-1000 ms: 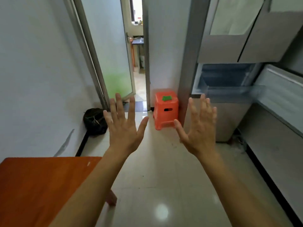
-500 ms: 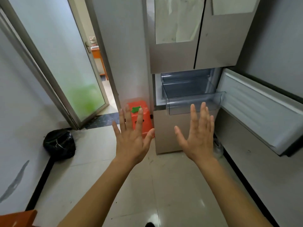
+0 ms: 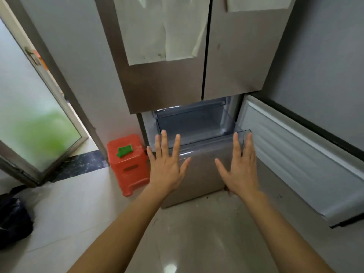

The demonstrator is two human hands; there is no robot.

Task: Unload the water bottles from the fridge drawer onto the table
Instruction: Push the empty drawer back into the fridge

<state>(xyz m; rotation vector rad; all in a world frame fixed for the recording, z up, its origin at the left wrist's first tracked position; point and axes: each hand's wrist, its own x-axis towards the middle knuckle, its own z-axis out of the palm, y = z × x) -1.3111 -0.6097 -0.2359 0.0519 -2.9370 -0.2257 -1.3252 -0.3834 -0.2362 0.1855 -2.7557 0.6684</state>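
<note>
Here, drawer (image 3: pixel 194 125) beyond left grip (image 3: pixel 167 168), right grip (image 3: pixel 240 171)

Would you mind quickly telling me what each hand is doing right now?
Left hand: open, fingers spread, holding nothing, in front of the clear fridge drawer.
Right hand: open, fingers straight, holding nothing.

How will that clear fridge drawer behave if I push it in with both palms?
The clear drawer probably feels light and slides easily: nothing shows in its visible part. Its thin transparent walls likely flex, so an uneven push may skew it. The open left hand and right hand sit spread near its front corners, which should help.
</note>
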